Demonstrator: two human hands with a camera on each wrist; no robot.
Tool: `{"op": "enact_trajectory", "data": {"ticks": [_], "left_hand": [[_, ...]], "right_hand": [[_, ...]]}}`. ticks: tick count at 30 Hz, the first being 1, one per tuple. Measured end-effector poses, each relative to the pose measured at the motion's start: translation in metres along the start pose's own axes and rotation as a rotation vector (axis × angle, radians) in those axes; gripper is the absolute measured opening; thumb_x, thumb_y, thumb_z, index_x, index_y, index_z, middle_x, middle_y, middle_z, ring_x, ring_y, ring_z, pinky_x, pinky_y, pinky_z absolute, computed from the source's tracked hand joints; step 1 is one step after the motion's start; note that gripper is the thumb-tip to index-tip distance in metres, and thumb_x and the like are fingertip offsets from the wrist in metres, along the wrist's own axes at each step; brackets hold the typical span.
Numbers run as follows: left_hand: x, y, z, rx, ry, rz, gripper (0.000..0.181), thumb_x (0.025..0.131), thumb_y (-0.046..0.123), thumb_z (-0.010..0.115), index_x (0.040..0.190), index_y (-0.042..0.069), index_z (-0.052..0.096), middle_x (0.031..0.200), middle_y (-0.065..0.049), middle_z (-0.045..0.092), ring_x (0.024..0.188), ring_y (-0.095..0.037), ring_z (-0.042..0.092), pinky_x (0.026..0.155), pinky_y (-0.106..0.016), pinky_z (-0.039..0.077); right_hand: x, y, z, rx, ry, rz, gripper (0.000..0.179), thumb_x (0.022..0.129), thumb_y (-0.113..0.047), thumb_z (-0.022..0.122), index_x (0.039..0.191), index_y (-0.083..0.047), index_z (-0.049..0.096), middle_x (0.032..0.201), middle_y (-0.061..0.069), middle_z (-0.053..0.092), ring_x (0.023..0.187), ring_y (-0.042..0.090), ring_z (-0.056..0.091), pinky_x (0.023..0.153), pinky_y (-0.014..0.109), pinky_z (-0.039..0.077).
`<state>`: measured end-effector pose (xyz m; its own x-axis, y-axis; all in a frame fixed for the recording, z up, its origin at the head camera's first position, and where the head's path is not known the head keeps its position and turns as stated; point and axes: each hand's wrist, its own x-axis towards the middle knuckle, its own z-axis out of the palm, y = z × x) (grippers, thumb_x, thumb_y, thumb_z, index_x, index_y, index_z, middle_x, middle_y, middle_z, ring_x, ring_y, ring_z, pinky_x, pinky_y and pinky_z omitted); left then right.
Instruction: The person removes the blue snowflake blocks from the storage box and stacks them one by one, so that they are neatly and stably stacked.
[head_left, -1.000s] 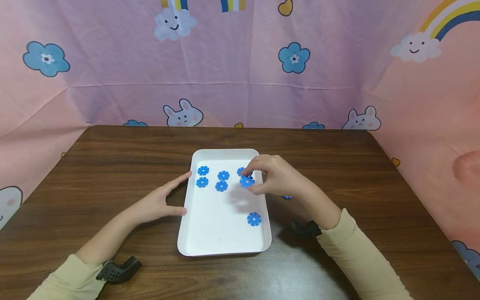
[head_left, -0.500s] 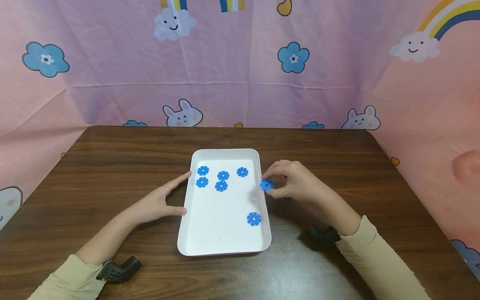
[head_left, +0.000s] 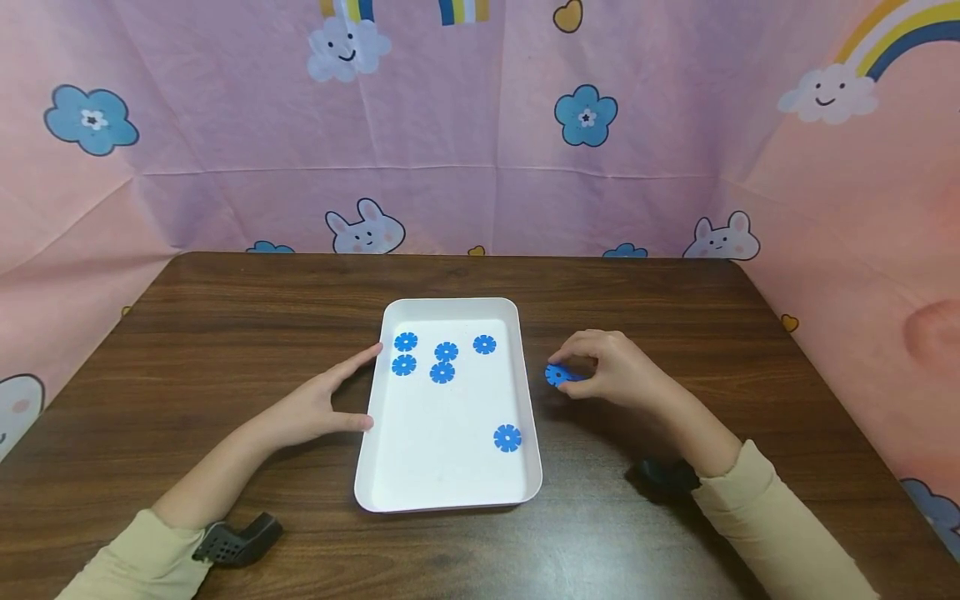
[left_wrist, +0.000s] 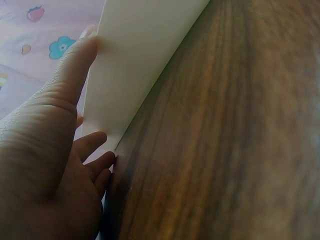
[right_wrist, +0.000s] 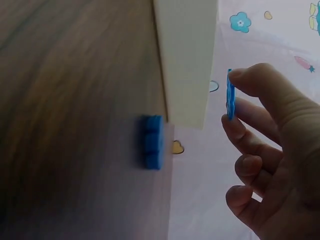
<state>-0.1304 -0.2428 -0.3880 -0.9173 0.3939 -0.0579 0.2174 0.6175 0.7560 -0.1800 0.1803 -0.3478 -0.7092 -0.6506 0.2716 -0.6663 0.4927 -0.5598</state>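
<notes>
My right hand is just right of the tray and pinches a blue notched flower disc between thumb and fingers. The right wrist view has this disc edge-on, above the table. Below it on the wood lies a thicker blue piece, perhaps stacked discs; the head view largely hides it behind the hand and held disc. Thumb and fingertips of my left hand touch the left wall of the white tray, fingers fairly straight. Several flat blue discs lie inside, mostly toward the far end, with one disc near right.
The tray stands on a dark wooden table. Behind and at the sides hangs a pink patterned cloth. A black wrist device is on the left wrist, and another dark device sits under the right wrist.
My right hand has lifted one blue disc from the tray's far right and carried it rightward over the wall to above the table. The left hand and tray have stayed in place.
</notes>
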Motion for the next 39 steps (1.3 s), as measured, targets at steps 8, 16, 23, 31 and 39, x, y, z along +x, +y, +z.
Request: {"op": "enact_trajectory", "data": {"ticks": [8,16,23,31,39], "left_hand": [[0.000,0.001,0.000,0.002,-0.004,0.003,0.096,0.076,0.038,0.080,0.153,0.026,0.023,0.156,-0.016,0.021,0.139,-0.045,0.017,0.098,-0.073,0.019],[0.000,0.001,0.000,-0.010,-0.002,-0.005,0.097,0.075,0.038,0.081,0.153,0.026,0.024,0.156,-0.015,0.021,0.140,-0.043,0.017,0.098,-0.073,0.018],[0.000,0.001,0.000,0.002,-0.002,0.007,0.097,0.076,0.038,0.081,0.153,0.025,0.023,0.156,-0.017,0.021,0.139,-0.045,0.017,0.098,-0.073,0.018],[0.000,0.002,0.000,-0.010,-0.005,0.007,0.097,0.076,0.038,0.081,0.153,0.025,0.024,0.156,-0.014,0.021,0.140,-0.042,0.016,0.100,-0.072,0.017],[0.000,0.001,-0.001,-0.008,-0.007,-0.010,0.096,0.076,0.039,0.080,0.153,0.027,0.023,0.156,-0.013,0.021,0.141,-0.041,0.015,0.101,-0.071,0.016]], "right_hand": [[-0.009,0.011,-0.002,-0.012,-0.024,0.070,0.028,0.075,-0.015,0.083,0.102,-0.011,0.075,0.097,-0.004,0.067,0.088,0.014,0.060,0.074,0.034,0.052],[-0.014,0.019,-0.004,-0.024,-0.023,0.087,0.029,0.075,-0.016,0.084,0.101,-0.010,0.075,0.098,-0.003,0.068,0.089,0.015,0.061,0.075,0.035,0.052],[-0.015,0.023,0.000,-0.048,-0.025,0.090,0.027,0.075,-0.017,0.083,0.100,-0.012,0.075,0.096,-0.005,0.067,0.088,0.013,0.060,0.073,0.033,0.051],[-0.017,0.028,0.002,-0.088,-0.034,0.077,0.025,0.075,-0.020,0.083,0.098,-0.014,0.076,0.094,-0.008,0.067,0.087,0.011,0.061,0.075,0.035,0.052],[-0.019,0.029,0.002,-0.109,-0.030,0.079,0.024,0.075,-0.022,0.084,0.097,-0.015,0.076,0.093,-0.009,0.067,0.085,0.011,0.060,0.074,0.035,0.051]]}}
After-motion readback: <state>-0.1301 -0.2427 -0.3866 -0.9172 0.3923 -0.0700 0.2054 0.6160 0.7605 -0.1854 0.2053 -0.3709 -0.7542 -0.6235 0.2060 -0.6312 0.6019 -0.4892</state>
